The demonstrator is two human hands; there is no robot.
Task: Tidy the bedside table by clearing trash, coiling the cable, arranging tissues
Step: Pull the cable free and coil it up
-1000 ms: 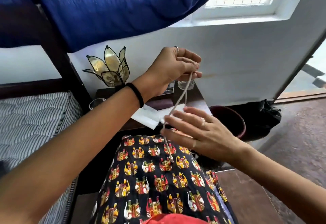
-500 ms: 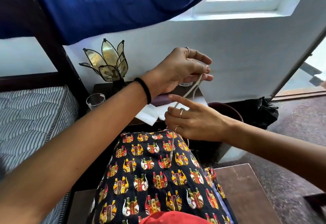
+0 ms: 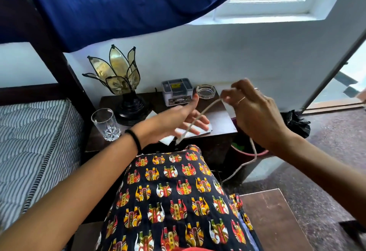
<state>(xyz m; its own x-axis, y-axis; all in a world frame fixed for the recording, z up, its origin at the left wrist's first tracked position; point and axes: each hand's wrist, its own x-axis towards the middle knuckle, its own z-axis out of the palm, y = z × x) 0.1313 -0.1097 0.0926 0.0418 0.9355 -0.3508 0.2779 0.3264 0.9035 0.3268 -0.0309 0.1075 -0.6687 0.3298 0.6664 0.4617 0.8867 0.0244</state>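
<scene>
The cable (image 3: 200, 117) is a pale, cream-coloured cord. Its upper part is pinched in the right hand's grip (image 3: 251, 110), above the right edge of the desk (image 3: 221, 121). From there one strand slants down and left across the desk top, over the white tissue (image 3: 190, 132), and ends in a small plug tip just past the desk's front edge. A second strand hangs below the same hand, off the desk's right front corner, curving down towards the floor. The tissue lies flat at the desk's front edge, partly covered.

Left hand (image 3: 174, 121) spread, right hand (image 3: 255, 112) pinched.
</scene>
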